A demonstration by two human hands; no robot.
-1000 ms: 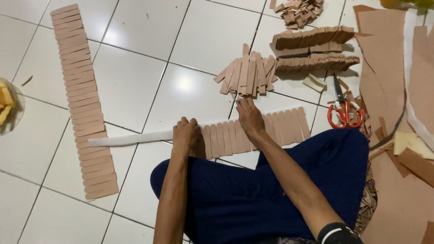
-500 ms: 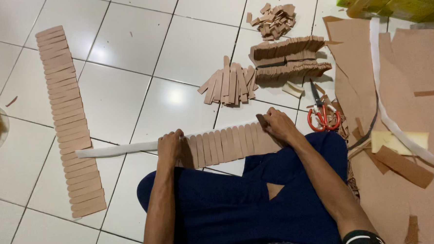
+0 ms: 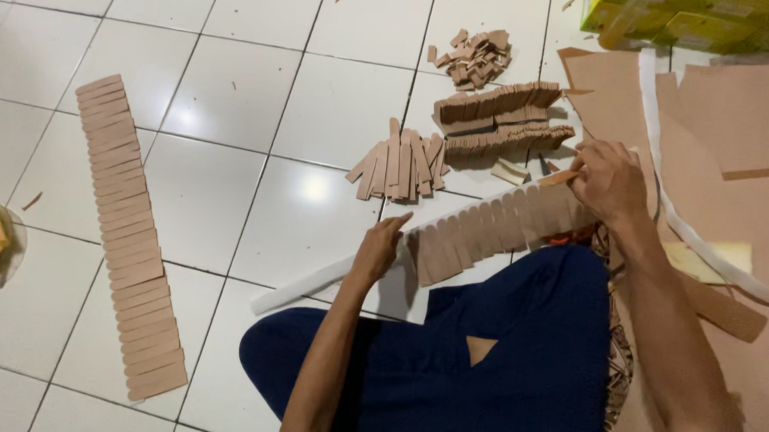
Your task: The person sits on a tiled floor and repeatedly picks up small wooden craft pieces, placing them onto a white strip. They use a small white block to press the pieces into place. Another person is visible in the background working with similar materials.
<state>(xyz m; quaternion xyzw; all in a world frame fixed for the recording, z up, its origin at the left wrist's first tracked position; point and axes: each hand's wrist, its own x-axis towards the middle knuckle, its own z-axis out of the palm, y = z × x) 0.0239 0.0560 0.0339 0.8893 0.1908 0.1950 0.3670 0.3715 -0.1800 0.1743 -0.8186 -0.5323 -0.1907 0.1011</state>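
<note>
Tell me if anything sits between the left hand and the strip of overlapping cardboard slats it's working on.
Nothing visible does. The left hand already rests on the near end of the slat strip, with its white backing band trailing past it across the floor. The right hand holds the strip's far end, equally unobstructed.

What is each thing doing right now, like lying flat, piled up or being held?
left hand: pressing the white strip to the floor
right hand: pinching a small brown piece
row of brown pieces on the strip: overlapped, partly lifted
long finished row: lying flat on the tiles
loose brown pieces: fanned in a heap
bundled stacks: packed on edge
scrap pile: jumbled
</note>
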